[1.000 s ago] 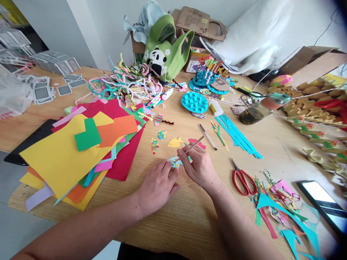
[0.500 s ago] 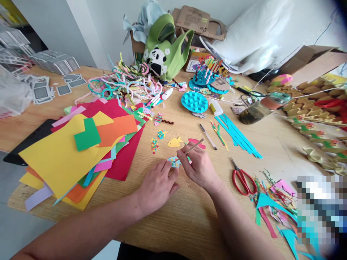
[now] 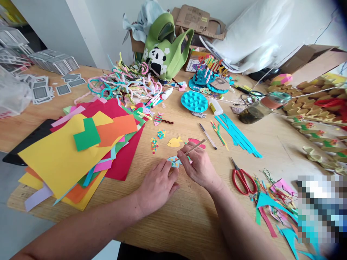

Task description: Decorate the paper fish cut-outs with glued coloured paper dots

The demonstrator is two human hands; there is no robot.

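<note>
A light blue paper fish (image 3: 175,161) with coloured dots lies flat on the wooden table between both hands. My right hand (image 3: 200,167) pinches a thin wooden stick (image 3: 195,145), its lower tip on the fish. My left hand (image 3: 158,183) rests palm down at the fish's left side, fingertips touching its edge, with thumb and fingers apart. Just beyond the hands are a yellow paper fish (image 3: 175,142) and a red paper fish (image 3: 197,143), the latter partly hidden by my right hand. Small piles of paper dots (image 3: 154,145) sit to the left.
Coloured paper sheets (image 3: 62,155) are stacked at the left. Red-handled scissors (image 3: 243,181) and paper scraps (image 3: 282,202) lie at the right. A pen (image 3: 208,136), blue strips (image 3: 240,137) and a glass jar (image 3: 256,112) stand or lie beyond.
The upper end of the stick has shifted slightly to the right. Both hands keep nearly the same place at the fish.
</note>
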